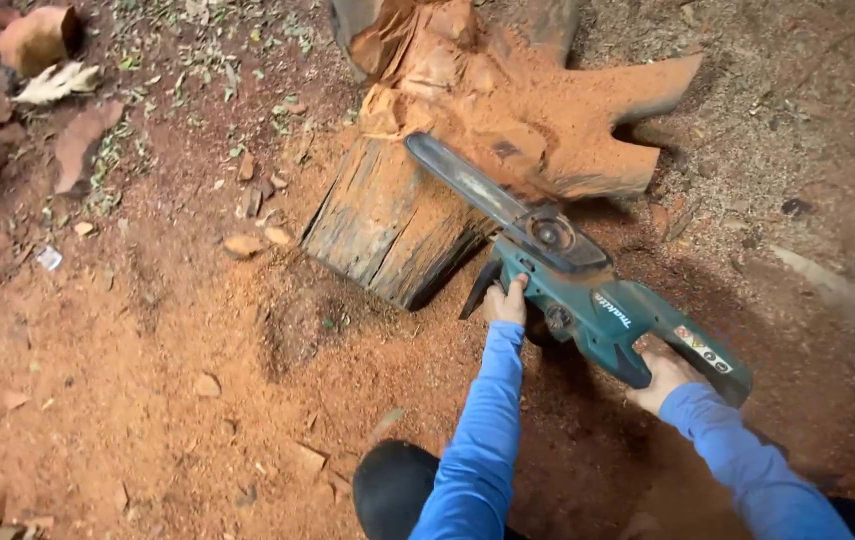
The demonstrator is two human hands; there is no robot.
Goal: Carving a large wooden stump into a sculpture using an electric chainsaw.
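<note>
On sawdust-strewn red ground, the left hand wraps closed around the front handle of a teal chainsaw, the right hand grips its rear handle. Its bar rests on a carved log. A small pale rectangular sticker with coloured dots sits near the saw's rear end.

Both arms stretched forward in blue sleeves, left hand curled with knuckles up, fingers wrapped closed; right hand lower and nearer, clenched in a firm grip.
</note>
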